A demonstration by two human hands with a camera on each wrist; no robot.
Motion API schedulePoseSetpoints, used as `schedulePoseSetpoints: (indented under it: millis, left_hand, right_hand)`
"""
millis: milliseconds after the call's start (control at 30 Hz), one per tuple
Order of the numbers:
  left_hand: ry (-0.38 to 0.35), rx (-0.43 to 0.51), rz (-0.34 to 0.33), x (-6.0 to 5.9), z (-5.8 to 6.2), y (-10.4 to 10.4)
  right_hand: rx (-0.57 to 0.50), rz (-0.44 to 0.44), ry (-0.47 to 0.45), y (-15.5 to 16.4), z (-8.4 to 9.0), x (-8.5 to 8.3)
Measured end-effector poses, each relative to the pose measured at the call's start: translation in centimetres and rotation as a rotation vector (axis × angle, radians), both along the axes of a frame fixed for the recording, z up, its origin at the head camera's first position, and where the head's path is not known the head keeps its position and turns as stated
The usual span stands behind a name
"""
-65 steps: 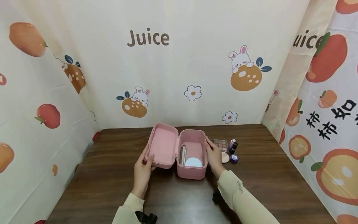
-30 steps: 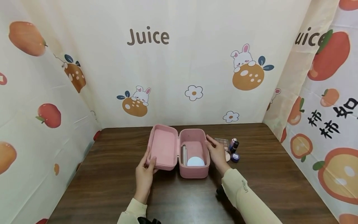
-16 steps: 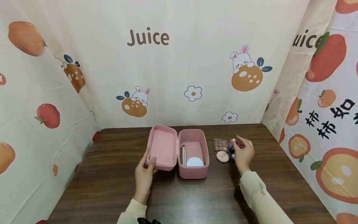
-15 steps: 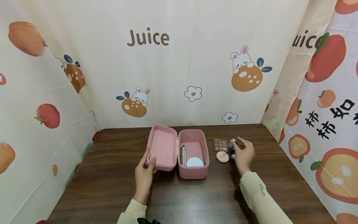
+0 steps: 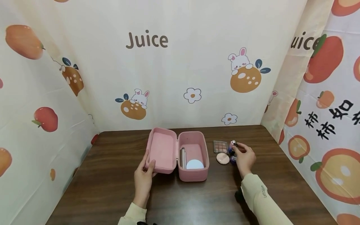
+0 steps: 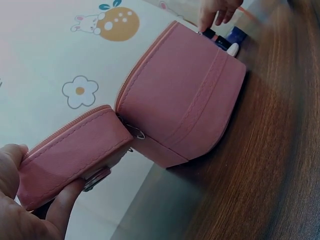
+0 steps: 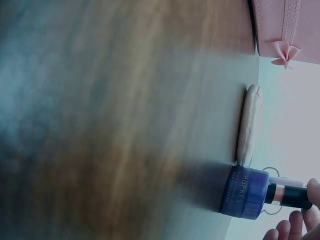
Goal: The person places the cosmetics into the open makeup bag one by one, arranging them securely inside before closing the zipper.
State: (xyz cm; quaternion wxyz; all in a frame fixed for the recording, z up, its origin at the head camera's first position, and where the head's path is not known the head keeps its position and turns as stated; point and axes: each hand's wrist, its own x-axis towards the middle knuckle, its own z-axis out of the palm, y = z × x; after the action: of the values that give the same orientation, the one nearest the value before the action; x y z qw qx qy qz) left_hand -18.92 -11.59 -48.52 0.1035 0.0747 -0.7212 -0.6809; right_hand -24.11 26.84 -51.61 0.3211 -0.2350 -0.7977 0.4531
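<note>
The pink cosmetic case (image 5: 194, 175) stands unzipped on the table, its lid (image 5: 162, 150) folded out to the left. My left hand (image 5: 142, 181) grips the lid's near-left corner, thumb inside and fingers behind. Slim pale tubes (image 5: 183, 157) and a light blue round item (image 5: 195, 164) are in the case. To its right, my right hand (image 5: 245, 158) pinches the black cap (image 7: 296, 197) of a small cosmetic tube (image 7: 277, 194) between thumb and fingers. A dark blue jar (image 7: 245, 192) sits next to that tube, and another small pink-and-blue bottle (image 5: 231, 145) stands close behind.
Between case and right hand lie an eyeshadow palette (image 5: 220, 146) and a round cream powder puff (image 5: 223, 158). The wooden table (image 5: 180, 203) ends at a printed cloth backdrop (image 5: 180, 62), with cloth on both sides.
My right hand has left the case's right side, moved right to the small cosmetics and taken hold of the black-capped tube. The left hand keeps holding the lid.
</note>
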Motion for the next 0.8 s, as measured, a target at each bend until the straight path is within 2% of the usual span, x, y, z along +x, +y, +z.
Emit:
schedulePoseSetpoints:
  millis: [300,467,633,800]
  left_hand:
    - [0.002,0.010,0.002,0.1,0.1,0.0]
    - [0.018,0.023,0.002,0.2,0.1,0.1]
    - [0.019,0.027,0.008,0.3,0.2,0.1]
    - [0.021,0.041,0.007,0.2,0.3,0.1]
  right_hand:
    - [0.000,0.003,-0.042,0.0,0.1,0.2]
    - [-0.022,-0.025,-0.009,-0.2,0.6,0.6]
    - [0.002,-0.036,0.060,-0.8,2.3,0.6]
    - [-0.029,0.021,0.113,-2.1,4.6,0.2]
